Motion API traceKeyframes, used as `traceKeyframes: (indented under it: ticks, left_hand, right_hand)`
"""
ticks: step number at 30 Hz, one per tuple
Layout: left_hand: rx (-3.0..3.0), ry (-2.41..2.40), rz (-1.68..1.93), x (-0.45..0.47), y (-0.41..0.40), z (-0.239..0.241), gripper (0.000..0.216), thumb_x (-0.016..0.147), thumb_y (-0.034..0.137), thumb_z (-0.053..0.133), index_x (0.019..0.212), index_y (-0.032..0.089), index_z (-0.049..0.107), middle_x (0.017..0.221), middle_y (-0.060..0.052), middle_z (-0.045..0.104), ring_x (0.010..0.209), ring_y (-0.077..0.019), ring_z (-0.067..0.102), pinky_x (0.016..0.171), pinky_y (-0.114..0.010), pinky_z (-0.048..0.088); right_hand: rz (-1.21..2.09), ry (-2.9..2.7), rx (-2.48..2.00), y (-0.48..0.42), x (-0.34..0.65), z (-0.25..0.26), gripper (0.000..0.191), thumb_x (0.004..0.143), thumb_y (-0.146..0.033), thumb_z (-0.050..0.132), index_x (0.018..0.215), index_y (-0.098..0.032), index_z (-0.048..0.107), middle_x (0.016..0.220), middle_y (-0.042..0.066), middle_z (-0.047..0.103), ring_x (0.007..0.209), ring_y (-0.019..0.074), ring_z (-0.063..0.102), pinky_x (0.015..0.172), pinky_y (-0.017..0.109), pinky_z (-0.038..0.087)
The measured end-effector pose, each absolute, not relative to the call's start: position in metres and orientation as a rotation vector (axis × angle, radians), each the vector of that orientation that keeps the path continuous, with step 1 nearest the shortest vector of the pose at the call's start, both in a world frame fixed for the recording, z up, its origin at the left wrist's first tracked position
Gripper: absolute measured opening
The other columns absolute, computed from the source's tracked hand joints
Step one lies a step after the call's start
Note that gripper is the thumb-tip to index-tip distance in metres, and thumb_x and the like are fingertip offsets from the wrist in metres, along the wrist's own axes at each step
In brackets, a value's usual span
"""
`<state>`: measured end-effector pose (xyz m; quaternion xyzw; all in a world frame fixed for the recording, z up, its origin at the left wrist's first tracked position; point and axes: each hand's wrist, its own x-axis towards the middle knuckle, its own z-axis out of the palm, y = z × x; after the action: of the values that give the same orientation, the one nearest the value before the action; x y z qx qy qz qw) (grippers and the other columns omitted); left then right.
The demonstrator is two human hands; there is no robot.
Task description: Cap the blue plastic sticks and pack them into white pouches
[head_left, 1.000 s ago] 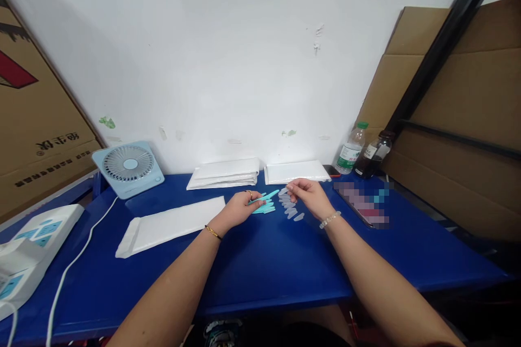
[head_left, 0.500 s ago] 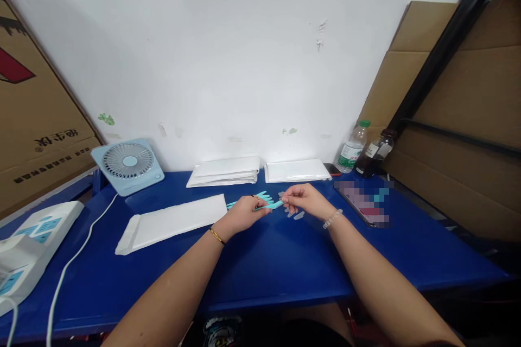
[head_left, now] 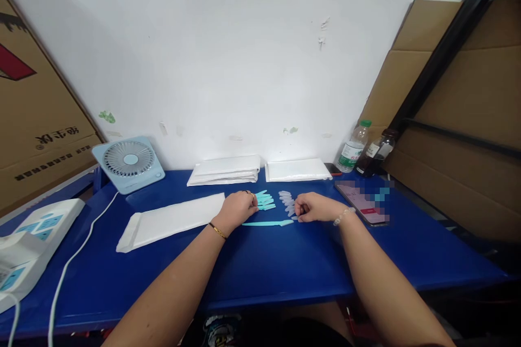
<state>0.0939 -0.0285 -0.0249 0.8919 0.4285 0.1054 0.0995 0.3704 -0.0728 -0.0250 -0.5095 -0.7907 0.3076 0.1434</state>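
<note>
Several turquoise eyebrow razors (head_left: 266, 200) lie fanned out in the middle of the table. My left hand (head_left: 241, 209) rests over their handle ends with its fingers curled and closed on a razor; the exact grip is hidden. Closer to me, a single turquoise eyebrow razor (head_left: 268, 223) lies flat, apart from the fan. To the right is a row of clear plastic caps (head_left: 285, 198). My right hand (head_left: 313, 208) is closed in a pinch at the near end of that row, with a cap (head_left: 295, 218) at its fingertips.
A long white padded sleeve (head_left: 175, 222) lies left of my hands. White sleeve stacks (head_left: 223, 169) stand along the wall. A blue fan (head_left: 130, 162) and power strip (head_left: 49, 233) sit left; a phone (head_left: 362, 206) and two bottles (head_left: 353, 152) are right.
The razor my hands held between them now lies on the table, let go. My left hand has moved left to the fanned razors, and my right hand has lowered beside the caps.
</note>
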Motion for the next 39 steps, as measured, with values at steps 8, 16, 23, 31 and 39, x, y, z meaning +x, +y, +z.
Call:
traceKeyframes:
  ticks: [8,16,23,31,39]
  left_hand:
    - [2.510,1.214,0.319,0.093,-0.027,-0.026,0.014,0.078,0.032,0.057,0.075,0.021,0.066,0.081,-0.003,0.068,0.072,-0.0167,0.059,0.058,-0.024,0.035]
    - [2.414,1.251,0.467,0.090,-0.024,-0.023,0.021,0.082,0.034,0.050,0.079,0.020,0.065,0.080,-0.003,0.068,0.073,-0.0174,0.059,0.058,-0.025,0.036]
    - [2.322,1.147,0.552,0.094,-0.025,-0.023,0.026,0.083,0.039,0.048,0.083,0.019,0.064,0.074,-0.002,0.064,0.067,-0.0157,0.056,0.057,-0.025,0.037]
    - [2.279,1.111,0.565,0.095,-0.025,-0.024,0.028,0.082,0.042,0.048,0.082,0.018,0.064,0.072,-0.001,0.063,0.065,-0.0150,0.054,0.056,-0.024,0.036]
    - [2.213,1.061,0.575,0.099,-0.032,-0.022,0.030,0.081,0.042,0.050,0.082,0.017,0.066,0.074,-0.002,0.065,0.067,-0.0149,0.054,0.059,-0.024,0.037]
  right_hand:
    - [1.071,-2.193,-1.452,-0.075,0.370,-0.024,0.023,0.061,-0.016,0.067,0.083,-0.019,0.065,0.064,-0.002,0.060,0.057,0.0121,0.053,0.052,0.022,0.042]
    - [1.022,-1.834,-1.273,-0.073,0.363,-0.016,0.017,0.074,-0.031,0.064,0.081,-0.017,0.060,0.064,0.001,0.064,0.060,0.0143,0.062,0.057,0.026,0.048]
    - [1.145,-1.498,-1.175,-0.066,0.347,-0.023,0.039,0.071,-0.049,0.070,0.083,-0.013,0.061,0.071,0.005,0.068,0.061,0.0158,0.067,0.056,0.027,0.052]
    - [1.182,-1.474,-1.121,-0.064,0.339,-0.030,0.039,0.070,-0.048,0.072,0.084,-0.013,0.062,0.070,0.004,0.068,0.058,0.0153,0.067,0.054,0.027,0.051]
    - [1.277,-1.486,-1.125,-0.069,0.328,-0.030,0.034,0.070,-0.044,0.072,0.078,-0.012,0.062,0.068,0.004,0.069,0.054,0.0125,0.065,0.050,0.021,0.049]
